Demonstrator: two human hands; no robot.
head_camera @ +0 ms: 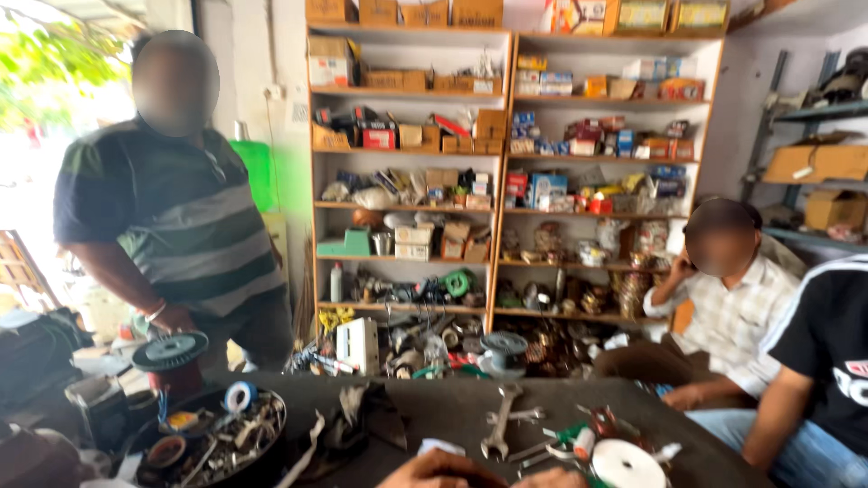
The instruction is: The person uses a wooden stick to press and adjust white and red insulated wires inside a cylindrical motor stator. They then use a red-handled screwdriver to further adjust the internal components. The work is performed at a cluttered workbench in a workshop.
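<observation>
Only the tops of my two hands show at the bottom edge of the view, above a dark worktable (452, 407). My left hand (438, 470) and my right hand (553, 479) lie close together, and their fingers are cut off by the frame. Whether they hold anything is hidden. Just beyond them lie two metal spanners (499, 432). A white roll of tape (626, 464) sits beside small green and red parts to the right of my right hand.
A round black tray (262, 452) of metal bits and a dark wire spool (170, 352) stand at the left. A person in a striped shirt (181, 226) stands there. Two people (732, 307) sit at the right. Shelves (506, 181) of boxes fill the back wall.
</observation>
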